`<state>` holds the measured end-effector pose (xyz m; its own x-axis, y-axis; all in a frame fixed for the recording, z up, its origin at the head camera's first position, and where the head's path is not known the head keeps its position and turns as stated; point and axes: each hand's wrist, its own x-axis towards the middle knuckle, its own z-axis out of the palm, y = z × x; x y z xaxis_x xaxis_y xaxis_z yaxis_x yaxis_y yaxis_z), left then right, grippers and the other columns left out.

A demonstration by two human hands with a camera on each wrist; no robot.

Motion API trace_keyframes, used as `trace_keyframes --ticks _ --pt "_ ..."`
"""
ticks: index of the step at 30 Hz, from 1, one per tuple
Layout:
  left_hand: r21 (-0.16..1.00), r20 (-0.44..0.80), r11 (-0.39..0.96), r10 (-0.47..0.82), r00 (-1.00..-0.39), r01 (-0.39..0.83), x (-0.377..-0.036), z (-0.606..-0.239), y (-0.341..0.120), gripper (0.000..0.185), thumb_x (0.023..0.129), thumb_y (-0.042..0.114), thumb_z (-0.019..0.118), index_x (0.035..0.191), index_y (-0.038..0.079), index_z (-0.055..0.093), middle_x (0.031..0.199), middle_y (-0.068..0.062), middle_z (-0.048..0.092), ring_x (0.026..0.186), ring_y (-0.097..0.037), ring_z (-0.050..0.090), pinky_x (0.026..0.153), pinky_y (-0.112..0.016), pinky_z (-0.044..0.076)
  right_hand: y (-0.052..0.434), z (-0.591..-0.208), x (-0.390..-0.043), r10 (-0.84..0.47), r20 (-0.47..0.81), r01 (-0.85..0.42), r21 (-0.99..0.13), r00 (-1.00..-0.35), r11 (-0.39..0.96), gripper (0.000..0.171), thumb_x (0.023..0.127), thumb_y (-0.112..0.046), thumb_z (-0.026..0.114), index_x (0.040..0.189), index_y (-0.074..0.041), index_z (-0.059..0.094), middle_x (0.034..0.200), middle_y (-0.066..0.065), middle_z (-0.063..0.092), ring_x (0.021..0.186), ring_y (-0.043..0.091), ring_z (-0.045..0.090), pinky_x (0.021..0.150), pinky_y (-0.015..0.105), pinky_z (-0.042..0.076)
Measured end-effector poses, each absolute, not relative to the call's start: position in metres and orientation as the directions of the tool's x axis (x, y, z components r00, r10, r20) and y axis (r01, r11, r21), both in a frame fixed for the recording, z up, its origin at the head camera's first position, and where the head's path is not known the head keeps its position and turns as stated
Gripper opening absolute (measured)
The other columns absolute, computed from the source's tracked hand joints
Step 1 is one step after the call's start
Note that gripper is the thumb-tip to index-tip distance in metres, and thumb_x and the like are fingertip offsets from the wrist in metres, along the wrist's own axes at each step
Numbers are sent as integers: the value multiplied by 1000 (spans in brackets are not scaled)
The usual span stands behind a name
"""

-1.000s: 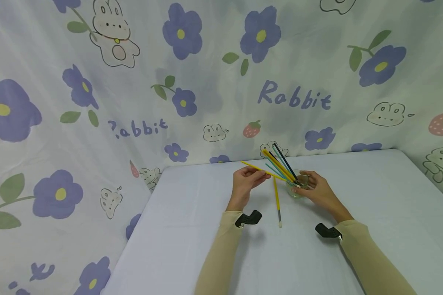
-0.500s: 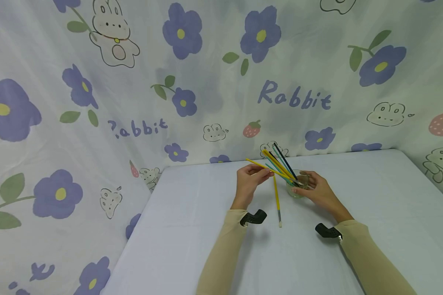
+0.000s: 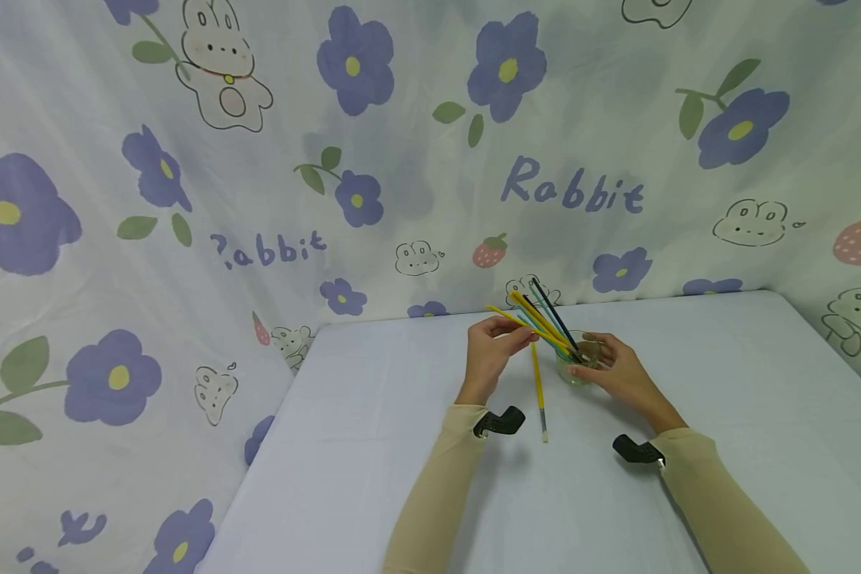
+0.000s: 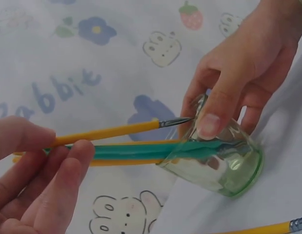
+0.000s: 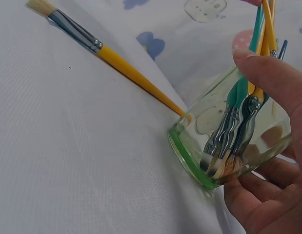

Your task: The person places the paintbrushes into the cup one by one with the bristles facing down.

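Pinching a thin yellow brush (image 4: pixel 111 130) between thumb and fingertips, the left hand (image 3: pixel 495 344) holds it near the far end of the handle, and the metal tip of the brush is just at the rim of the glass jar (image 4: pixel 219 163), beside the thumb of the other hand. The right hand (image 3: pixel 613 368) is curled around the jar, thumb on the rim, fingers on the far side. The jar stands on the white table (image 3: pixel 373 446). Inside it several brushes (image 5: pixel 238 122), green and yellow, lean toward the left hand. One more yellow brush (image 3: pixel 540 392) lies flat on the table between the two hands, touching the jar base.
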<state>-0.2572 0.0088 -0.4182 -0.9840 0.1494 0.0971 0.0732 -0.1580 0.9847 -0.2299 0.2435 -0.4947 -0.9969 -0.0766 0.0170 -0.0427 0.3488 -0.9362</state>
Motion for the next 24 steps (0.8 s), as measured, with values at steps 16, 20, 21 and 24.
trace_keyframes --ticks 16,20,21,24 --pt "988 105 -133 199 -974 79 -256 -420 15 22 89 2 78 106 -8 69 96 -9 72 79 -14 77 86 -35 65 243 -497 -231 -68 21 -44 -936 -997 348 91 88 -45 82 156 -5 36 154 23 53 144 45 48 119 60 42" --pt "990 106 -113 198 -974 85 -255 -420 16 20 88 3 79 104 -5 70 95 -9 73 79 -13 77 84 -32 65 243 -497 -231 -70 24 -47 -936 -997 349 91 88 -45 82 156 -5 36 153 22 53 144 45 49 119 59 42" --pt "990 106 -107 195 -975 86 -255 -420 17 20 88 4 79 104 -4 71 95 -8 73 79 -13 77 84 -32 65 243 -497 -231 -71 24 -47 -936 -997 348 91 88 -45 82 156 -5 37 153 22 53 144 44 49 119 59 42" --pt "991 104 -101 190 -976 86 -255 -421 17 18 88 4 80 102 -3 71 94 -7 73 78 -13 77 83 -31 65 243 -497 -231 -74 25 -49 -936 -997 348 90 88 -44 82 156 -5 36 153 22 53 143 44 50 119 58 42"
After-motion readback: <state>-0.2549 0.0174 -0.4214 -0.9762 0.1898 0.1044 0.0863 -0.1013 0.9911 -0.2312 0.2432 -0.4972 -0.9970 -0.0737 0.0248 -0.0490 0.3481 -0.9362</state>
